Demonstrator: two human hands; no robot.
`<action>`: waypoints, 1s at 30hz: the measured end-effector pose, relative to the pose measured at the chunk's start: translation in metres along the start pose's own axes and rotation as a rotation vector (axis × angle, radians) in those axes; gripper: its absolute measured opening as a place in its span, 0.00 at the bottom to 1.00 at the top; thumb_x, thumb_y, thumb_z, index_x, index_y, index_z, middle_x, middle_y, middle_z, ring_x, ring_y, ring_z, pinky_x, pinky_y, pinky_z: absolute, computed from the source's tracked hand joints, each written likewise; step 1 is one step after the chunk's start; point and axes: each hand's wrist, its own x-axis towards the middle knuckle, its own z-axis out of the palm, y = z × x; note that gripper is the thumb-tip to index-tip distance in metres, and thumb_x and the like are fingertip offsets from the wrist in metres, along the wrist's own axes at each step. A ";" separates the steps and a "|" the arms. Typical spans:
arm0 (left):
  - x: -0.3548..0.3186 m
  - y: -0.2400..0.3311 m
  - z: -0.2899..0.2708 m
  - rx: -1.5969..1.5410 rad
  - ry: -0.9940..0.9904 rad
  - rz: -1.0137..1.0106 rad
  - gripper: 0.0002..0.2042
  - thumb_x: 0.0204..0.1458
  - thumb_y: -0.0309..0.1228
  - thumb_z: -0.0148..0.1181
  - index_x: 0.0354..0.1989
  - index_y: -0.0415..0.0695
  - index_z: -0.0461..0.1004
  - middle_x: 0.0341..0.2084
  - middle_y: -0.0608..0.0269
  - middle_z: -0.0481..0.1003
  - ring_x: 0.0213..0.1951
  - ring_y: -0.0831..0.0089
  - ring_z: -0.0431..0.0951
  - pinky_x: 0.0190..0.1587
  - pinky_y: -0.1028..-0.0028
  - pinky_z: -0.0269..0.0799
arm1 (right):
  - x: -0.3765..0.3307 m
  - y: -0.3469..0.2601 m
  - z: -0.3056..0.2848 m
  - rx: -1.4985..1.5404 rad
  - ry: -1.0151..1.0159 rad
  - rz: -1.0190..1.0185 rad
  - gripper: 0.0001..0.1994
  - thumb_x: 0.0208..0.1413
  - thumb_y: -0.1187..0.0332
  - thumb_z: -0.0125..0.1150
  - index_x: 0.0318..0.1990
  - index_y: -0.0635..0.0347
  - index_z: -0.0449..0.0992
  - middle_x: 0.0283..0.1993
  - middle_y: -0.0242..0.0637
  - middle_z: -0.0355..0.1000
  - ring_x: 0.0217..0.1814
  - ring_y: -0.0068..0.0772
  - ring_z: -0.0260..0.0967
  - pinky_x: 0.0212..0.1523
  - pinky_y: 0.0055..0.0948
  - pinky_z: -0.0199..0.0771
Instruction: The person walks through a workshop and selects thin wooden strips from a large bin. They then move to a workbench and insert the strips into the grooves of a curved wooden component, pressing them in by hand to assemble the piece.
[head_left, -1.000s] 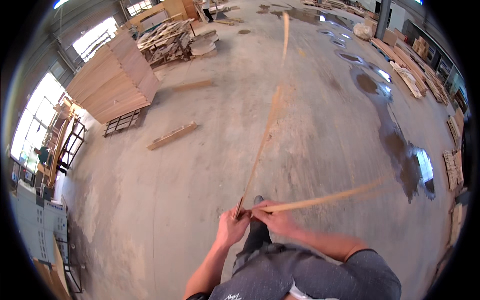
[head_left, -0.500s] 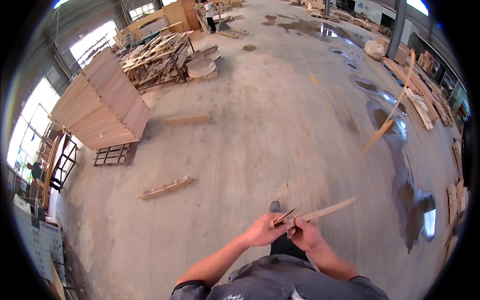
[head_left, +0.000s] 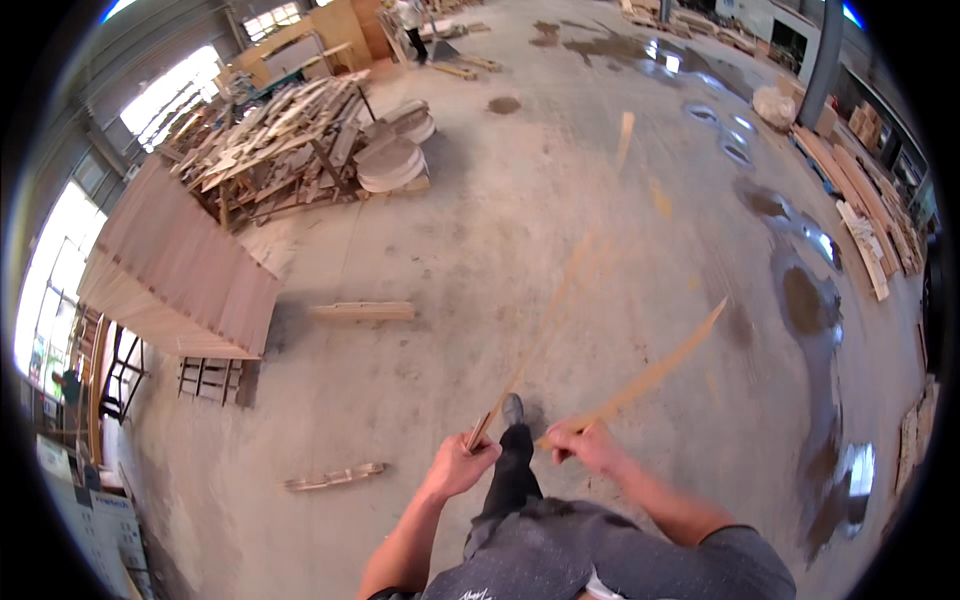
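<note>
My left hand (head_left: 466,466) is closed around a thin bundle of wooden strips (head_left: 480,430). From it a long, narrow strip runs away ahead over the floor, its middle smeared by motion; a pale piece (head_left: 626,138) farther out looks like its far end. A separate curved wooden strip (head_left: 660,367) is pinched in my right hand (head_left: 588,446), its tip pointing forward and to the right. A gap separates the two hands, in front of my dark shirt. One shoe (head_left: 513,408) shows between them.
Two wooden blocks (head_left: 365,311) (head_left: 335,477) lie on the floor to the left. Beyond them, a big wooden panel stack (head_left: 185,260) stands on a pallet, near a scrap wood pile (head_left: 270,150). Puddles (head_left: 805,300) and planks (head_left: 860,195) line the right. Another person (head_left: 412,25) stands far off.
My hands have come apart, the left moving leftward with its strips. The long strip has swung from right toward the middle. The stacks and blocks appear nearer, and a shoe shows farther forward.
</note>
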 end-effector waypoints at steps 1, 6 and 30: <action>0.038 -0.005 -0.007 0.004 0.002 -0.026 0.10 0.53 0.35 0.63 0.32 0.39 0.78 0.20 0.65 0.73 0.27 0.79 0.71 0.33 0.71 0.70 | 0.047 0.010 -0.028 -0.134 0.045 -0.025 0.06 0.60 0.70 0.61 0.35 0.65 0.78 0.27 0.36 0.76 0.25 0.25 0.73 0.27 0.28 0.75; 0.244 0.046 -0.051 0.103 -0.044 0.026 0.11 0.54 0.35 0.57 0.35 0.39 0.79 0.22 0.55 0.76 0.28 0.69 0.77 0.36 0.67 0.73 | 0.190 0.092 -0.225 -0.652 0.438 0.346 0.09 0.55 0.68 0.59 0.24 0.60 0.75 0.21 0.33 0.72 0.20 0.24 0.69 0.22 0.28 0.69; 1.059 0.092 -0.296 0.343 -0.082 -0.888 0.19 0.49 0.43 0.56 0.39 0.40 0.81 0.36 0.45 0.81 0.39 0.53 0.82 0.42 0.59 0.78 | 1.117 -0.429 -0.559 -0.626 0.509 0.055 0.09 0.50 0.71 0.59 0.19 0.61 0.75 0.16 0.29 0.69 0.21 0.21 0.67 0.23 0.30 0.67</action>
